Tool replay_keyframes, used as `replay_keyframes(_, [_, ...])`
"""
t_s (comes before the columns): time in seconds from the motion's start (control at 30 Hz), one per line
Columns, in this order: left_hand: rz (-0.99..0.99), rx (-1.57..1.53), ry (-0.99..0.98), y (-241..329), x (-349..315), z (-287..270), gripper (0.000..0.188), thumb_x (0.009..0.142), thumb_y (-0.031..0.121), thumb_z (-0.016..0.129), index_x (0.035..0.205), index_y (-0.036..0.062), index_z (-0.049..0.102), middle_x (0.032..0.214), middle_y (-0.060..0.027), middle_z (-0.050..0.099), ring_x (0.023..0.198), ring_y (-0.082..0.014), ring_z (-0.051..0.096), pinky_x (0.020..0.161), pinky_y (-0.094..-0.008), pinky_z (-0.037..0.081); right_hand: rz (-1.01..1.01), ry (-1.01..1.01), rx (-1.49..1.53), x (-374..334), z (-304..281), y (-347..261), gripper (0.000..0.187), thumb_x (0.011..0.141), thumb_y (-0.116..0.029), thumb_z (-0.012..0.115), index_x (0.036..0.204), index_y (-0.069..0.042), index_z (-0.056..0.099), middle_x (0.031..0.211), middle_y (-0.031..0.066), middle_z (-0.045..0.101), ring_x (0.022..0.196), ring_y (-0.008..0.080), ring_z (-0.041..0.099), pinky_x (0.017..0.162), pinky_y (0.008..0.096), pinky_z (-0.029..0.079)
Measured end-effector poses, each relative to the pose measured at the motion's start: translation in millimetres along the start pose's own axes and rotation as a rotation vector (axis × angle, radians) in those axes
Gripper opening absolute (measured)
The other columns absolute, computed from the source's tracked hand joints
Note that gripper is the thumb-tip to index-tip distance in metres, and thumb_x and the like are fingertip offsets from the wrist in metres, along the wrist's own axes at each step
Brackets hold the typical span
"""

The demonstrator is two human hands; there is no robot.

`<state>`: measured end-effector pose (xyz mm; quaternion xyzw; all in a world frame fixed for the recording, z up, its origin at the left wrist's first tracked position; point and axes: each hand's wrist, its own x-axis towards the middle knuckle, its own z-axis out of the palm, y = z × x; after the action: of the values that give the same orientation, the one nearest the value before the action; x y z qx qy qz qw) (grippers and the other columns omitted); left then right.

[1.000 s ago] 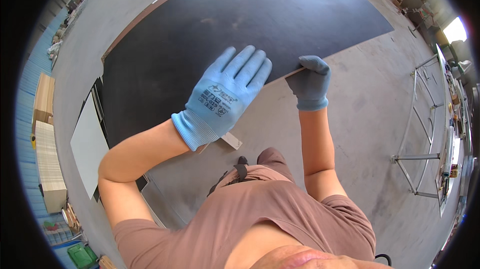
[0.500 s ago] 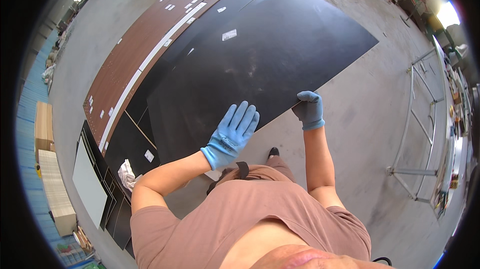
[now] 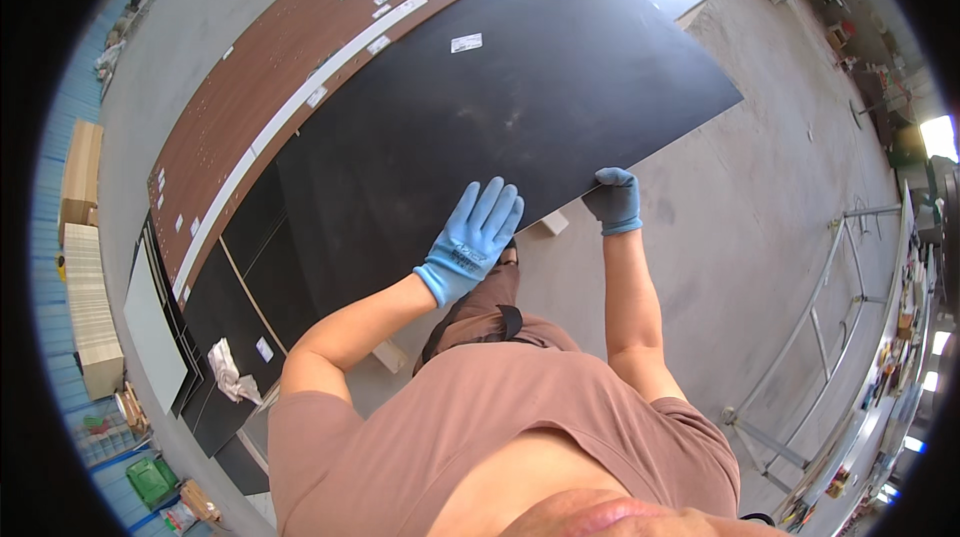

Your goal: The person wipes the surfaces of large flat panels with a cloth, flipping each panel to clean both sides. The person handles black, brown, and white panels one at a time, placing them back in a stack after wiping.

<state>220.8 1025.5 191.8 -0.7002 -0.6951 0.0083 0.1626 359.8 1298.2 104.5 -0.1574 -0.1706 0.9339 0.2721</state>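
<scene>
A large black panel (image 3: 420,137) with a white label (image 3: 466,43) on its face spreads out in front of me. My left hand (image 3: 478,237), in a light blue work glove, lies flat near the panel's close edge, its fingers stretched out. Farther right, my right hand (image 3: 618,200), gloved in blue with a darker palm, grips that same edge, thumb on top and the other fingers beneath, partly hidden. Other black panels (image 3: 235,312) lie to the left, one bearing a small label.
Brown panels (image 3: 250,87) with several labels and a white strip lie beyond the black one. A crumpled white cloth (image 3: 230,372) rests at left. Stacked boards (image 3: 92,292) stand farther left, with a green bin (image 3: 150,480). At right is a metal frame (image 3: 820,327) by a cluttered bench.
The whole view has shifted and turned slightly. The black panel has come to overlap more of the panels on the left and far side, with both hands staying at its edge.
</scene>
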Motion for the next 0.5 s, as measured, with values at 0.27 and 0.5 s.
replay_keyframes(0.27, [-0.092,-0.027,-0.100,-79.1,73.1,81.8,0.069,0.089,0.013,0.052,0.155,-0.0029,0.039,0.163,-0.0223,0.036,0.153,-0.0411,0.031,0.128,-0.0564,0.021,0.222,0.052,-0.035,168.4,-28.5,-0.4,0.011,0.074,0.000,0.061,0.070,-0.004,0.071,0.080,0.0133,0.072,0.081,0.0290,0.068,0.090,0.0418,0.056])
replay_keyframes(0.5, [-0.173,-0.017,-0.188,-95.8,96.3,143.1,0.069,0.090,0.013,0.053,0.156,0.0011,0.038,0.164,-0.0195,0.035,0.153,-0.0395,0.032,0.127,-0.0555,0.024,0.427,0.285,0.000,245.7,-81.1,15.6,0.013,0.072,0.003,0.061,0.065,-0.006,0.066,0.074,0.0106,0.069,0.077,0.0268,0.064,0.082,0.0391,0.052])
